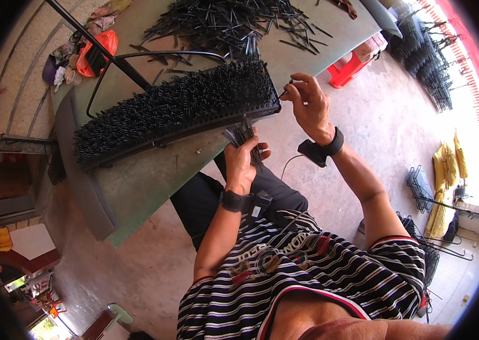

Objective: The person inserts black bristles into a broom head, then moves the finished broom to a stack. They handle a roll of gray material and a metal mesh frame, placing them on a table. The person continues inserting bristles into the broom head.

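Observation:
A long black frame (177, 105), densely covered with short black bristle-like tips, lies slantwise on the table in front of me. Rows of small holes run along its near side. My left hand (242, 165) is wrapped round a bunch of thin black strips (240, 135), just below the frame's near right edge. At the frame's right end, my right hand (312, 107) pinches a single thin dark strip (283, 95) between thumb and forefinger. Whether that strip's tip touches the frame is too small to tell.
Loose black strips (217, 25) are heaped at the back of the greenish tabletop (154, 195). A black metal rod (98, 42) crosses at the back left, near an orange plastic bag (96, 54). Past the right edge stands a red stool (348, 71); black wire racks (421, 62) are stacked farther off.

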`<action>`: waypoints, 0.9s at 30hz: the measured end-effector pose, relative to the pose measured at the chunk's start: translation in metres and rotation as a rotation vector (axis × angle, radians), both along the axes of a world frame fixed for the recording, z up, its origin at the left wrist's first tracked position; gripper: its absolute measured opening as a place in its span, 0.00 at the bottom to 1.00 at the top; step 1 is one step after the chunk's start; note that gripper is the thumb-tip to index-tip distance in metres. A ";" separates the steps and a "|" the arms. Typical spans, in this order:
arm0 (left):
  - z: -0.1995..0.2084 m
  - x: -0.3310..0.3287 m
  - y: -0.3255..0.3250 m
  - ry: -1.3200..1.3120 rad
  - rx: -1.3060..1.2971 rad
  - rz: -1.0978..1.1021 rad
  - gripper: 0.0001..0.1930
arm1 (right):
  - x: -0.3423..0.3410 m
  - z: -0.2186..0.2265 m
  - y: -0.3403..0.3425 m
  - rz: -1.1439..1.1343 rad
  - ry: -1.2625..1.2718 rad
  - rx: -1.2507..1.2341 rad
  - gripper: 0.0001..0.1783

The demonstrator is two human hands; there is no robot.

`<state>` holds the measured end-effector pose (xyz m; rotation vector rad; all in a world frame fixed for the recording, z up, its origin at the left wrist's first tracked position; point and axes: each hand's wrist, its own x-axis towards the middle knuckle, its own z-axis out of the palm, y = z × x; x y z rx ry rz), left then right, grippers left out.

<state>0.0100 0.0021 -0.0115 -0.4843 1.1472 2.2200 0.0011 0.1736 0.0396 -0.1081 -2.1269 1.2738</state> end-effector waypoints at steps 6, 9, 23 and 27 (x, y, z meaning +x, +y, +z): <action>0.001 -0.004 -0.001 -0.064 0.015 0.013 0.10 | -0.007 -0.012 0.003 0.031 0.086 0.212 0.07; 0.008 -0.006 -0.003 -0.074 0.037 0.014 0.10 | -0.009 -0.013 0.003 0.061 0.058 0.250 0.06; 0.009 -0.010 -0.029 -0.019 0.245 0.048 0.13 | 0.022 -0.005 -0.015 0.334 -0.418 0.110 0.07; 0.021 -0.009 -0.043 0.043 0.376 0.057 0.16 | 0.046 -0.006 -0.039 0.595 -0.689 -0.221 0.09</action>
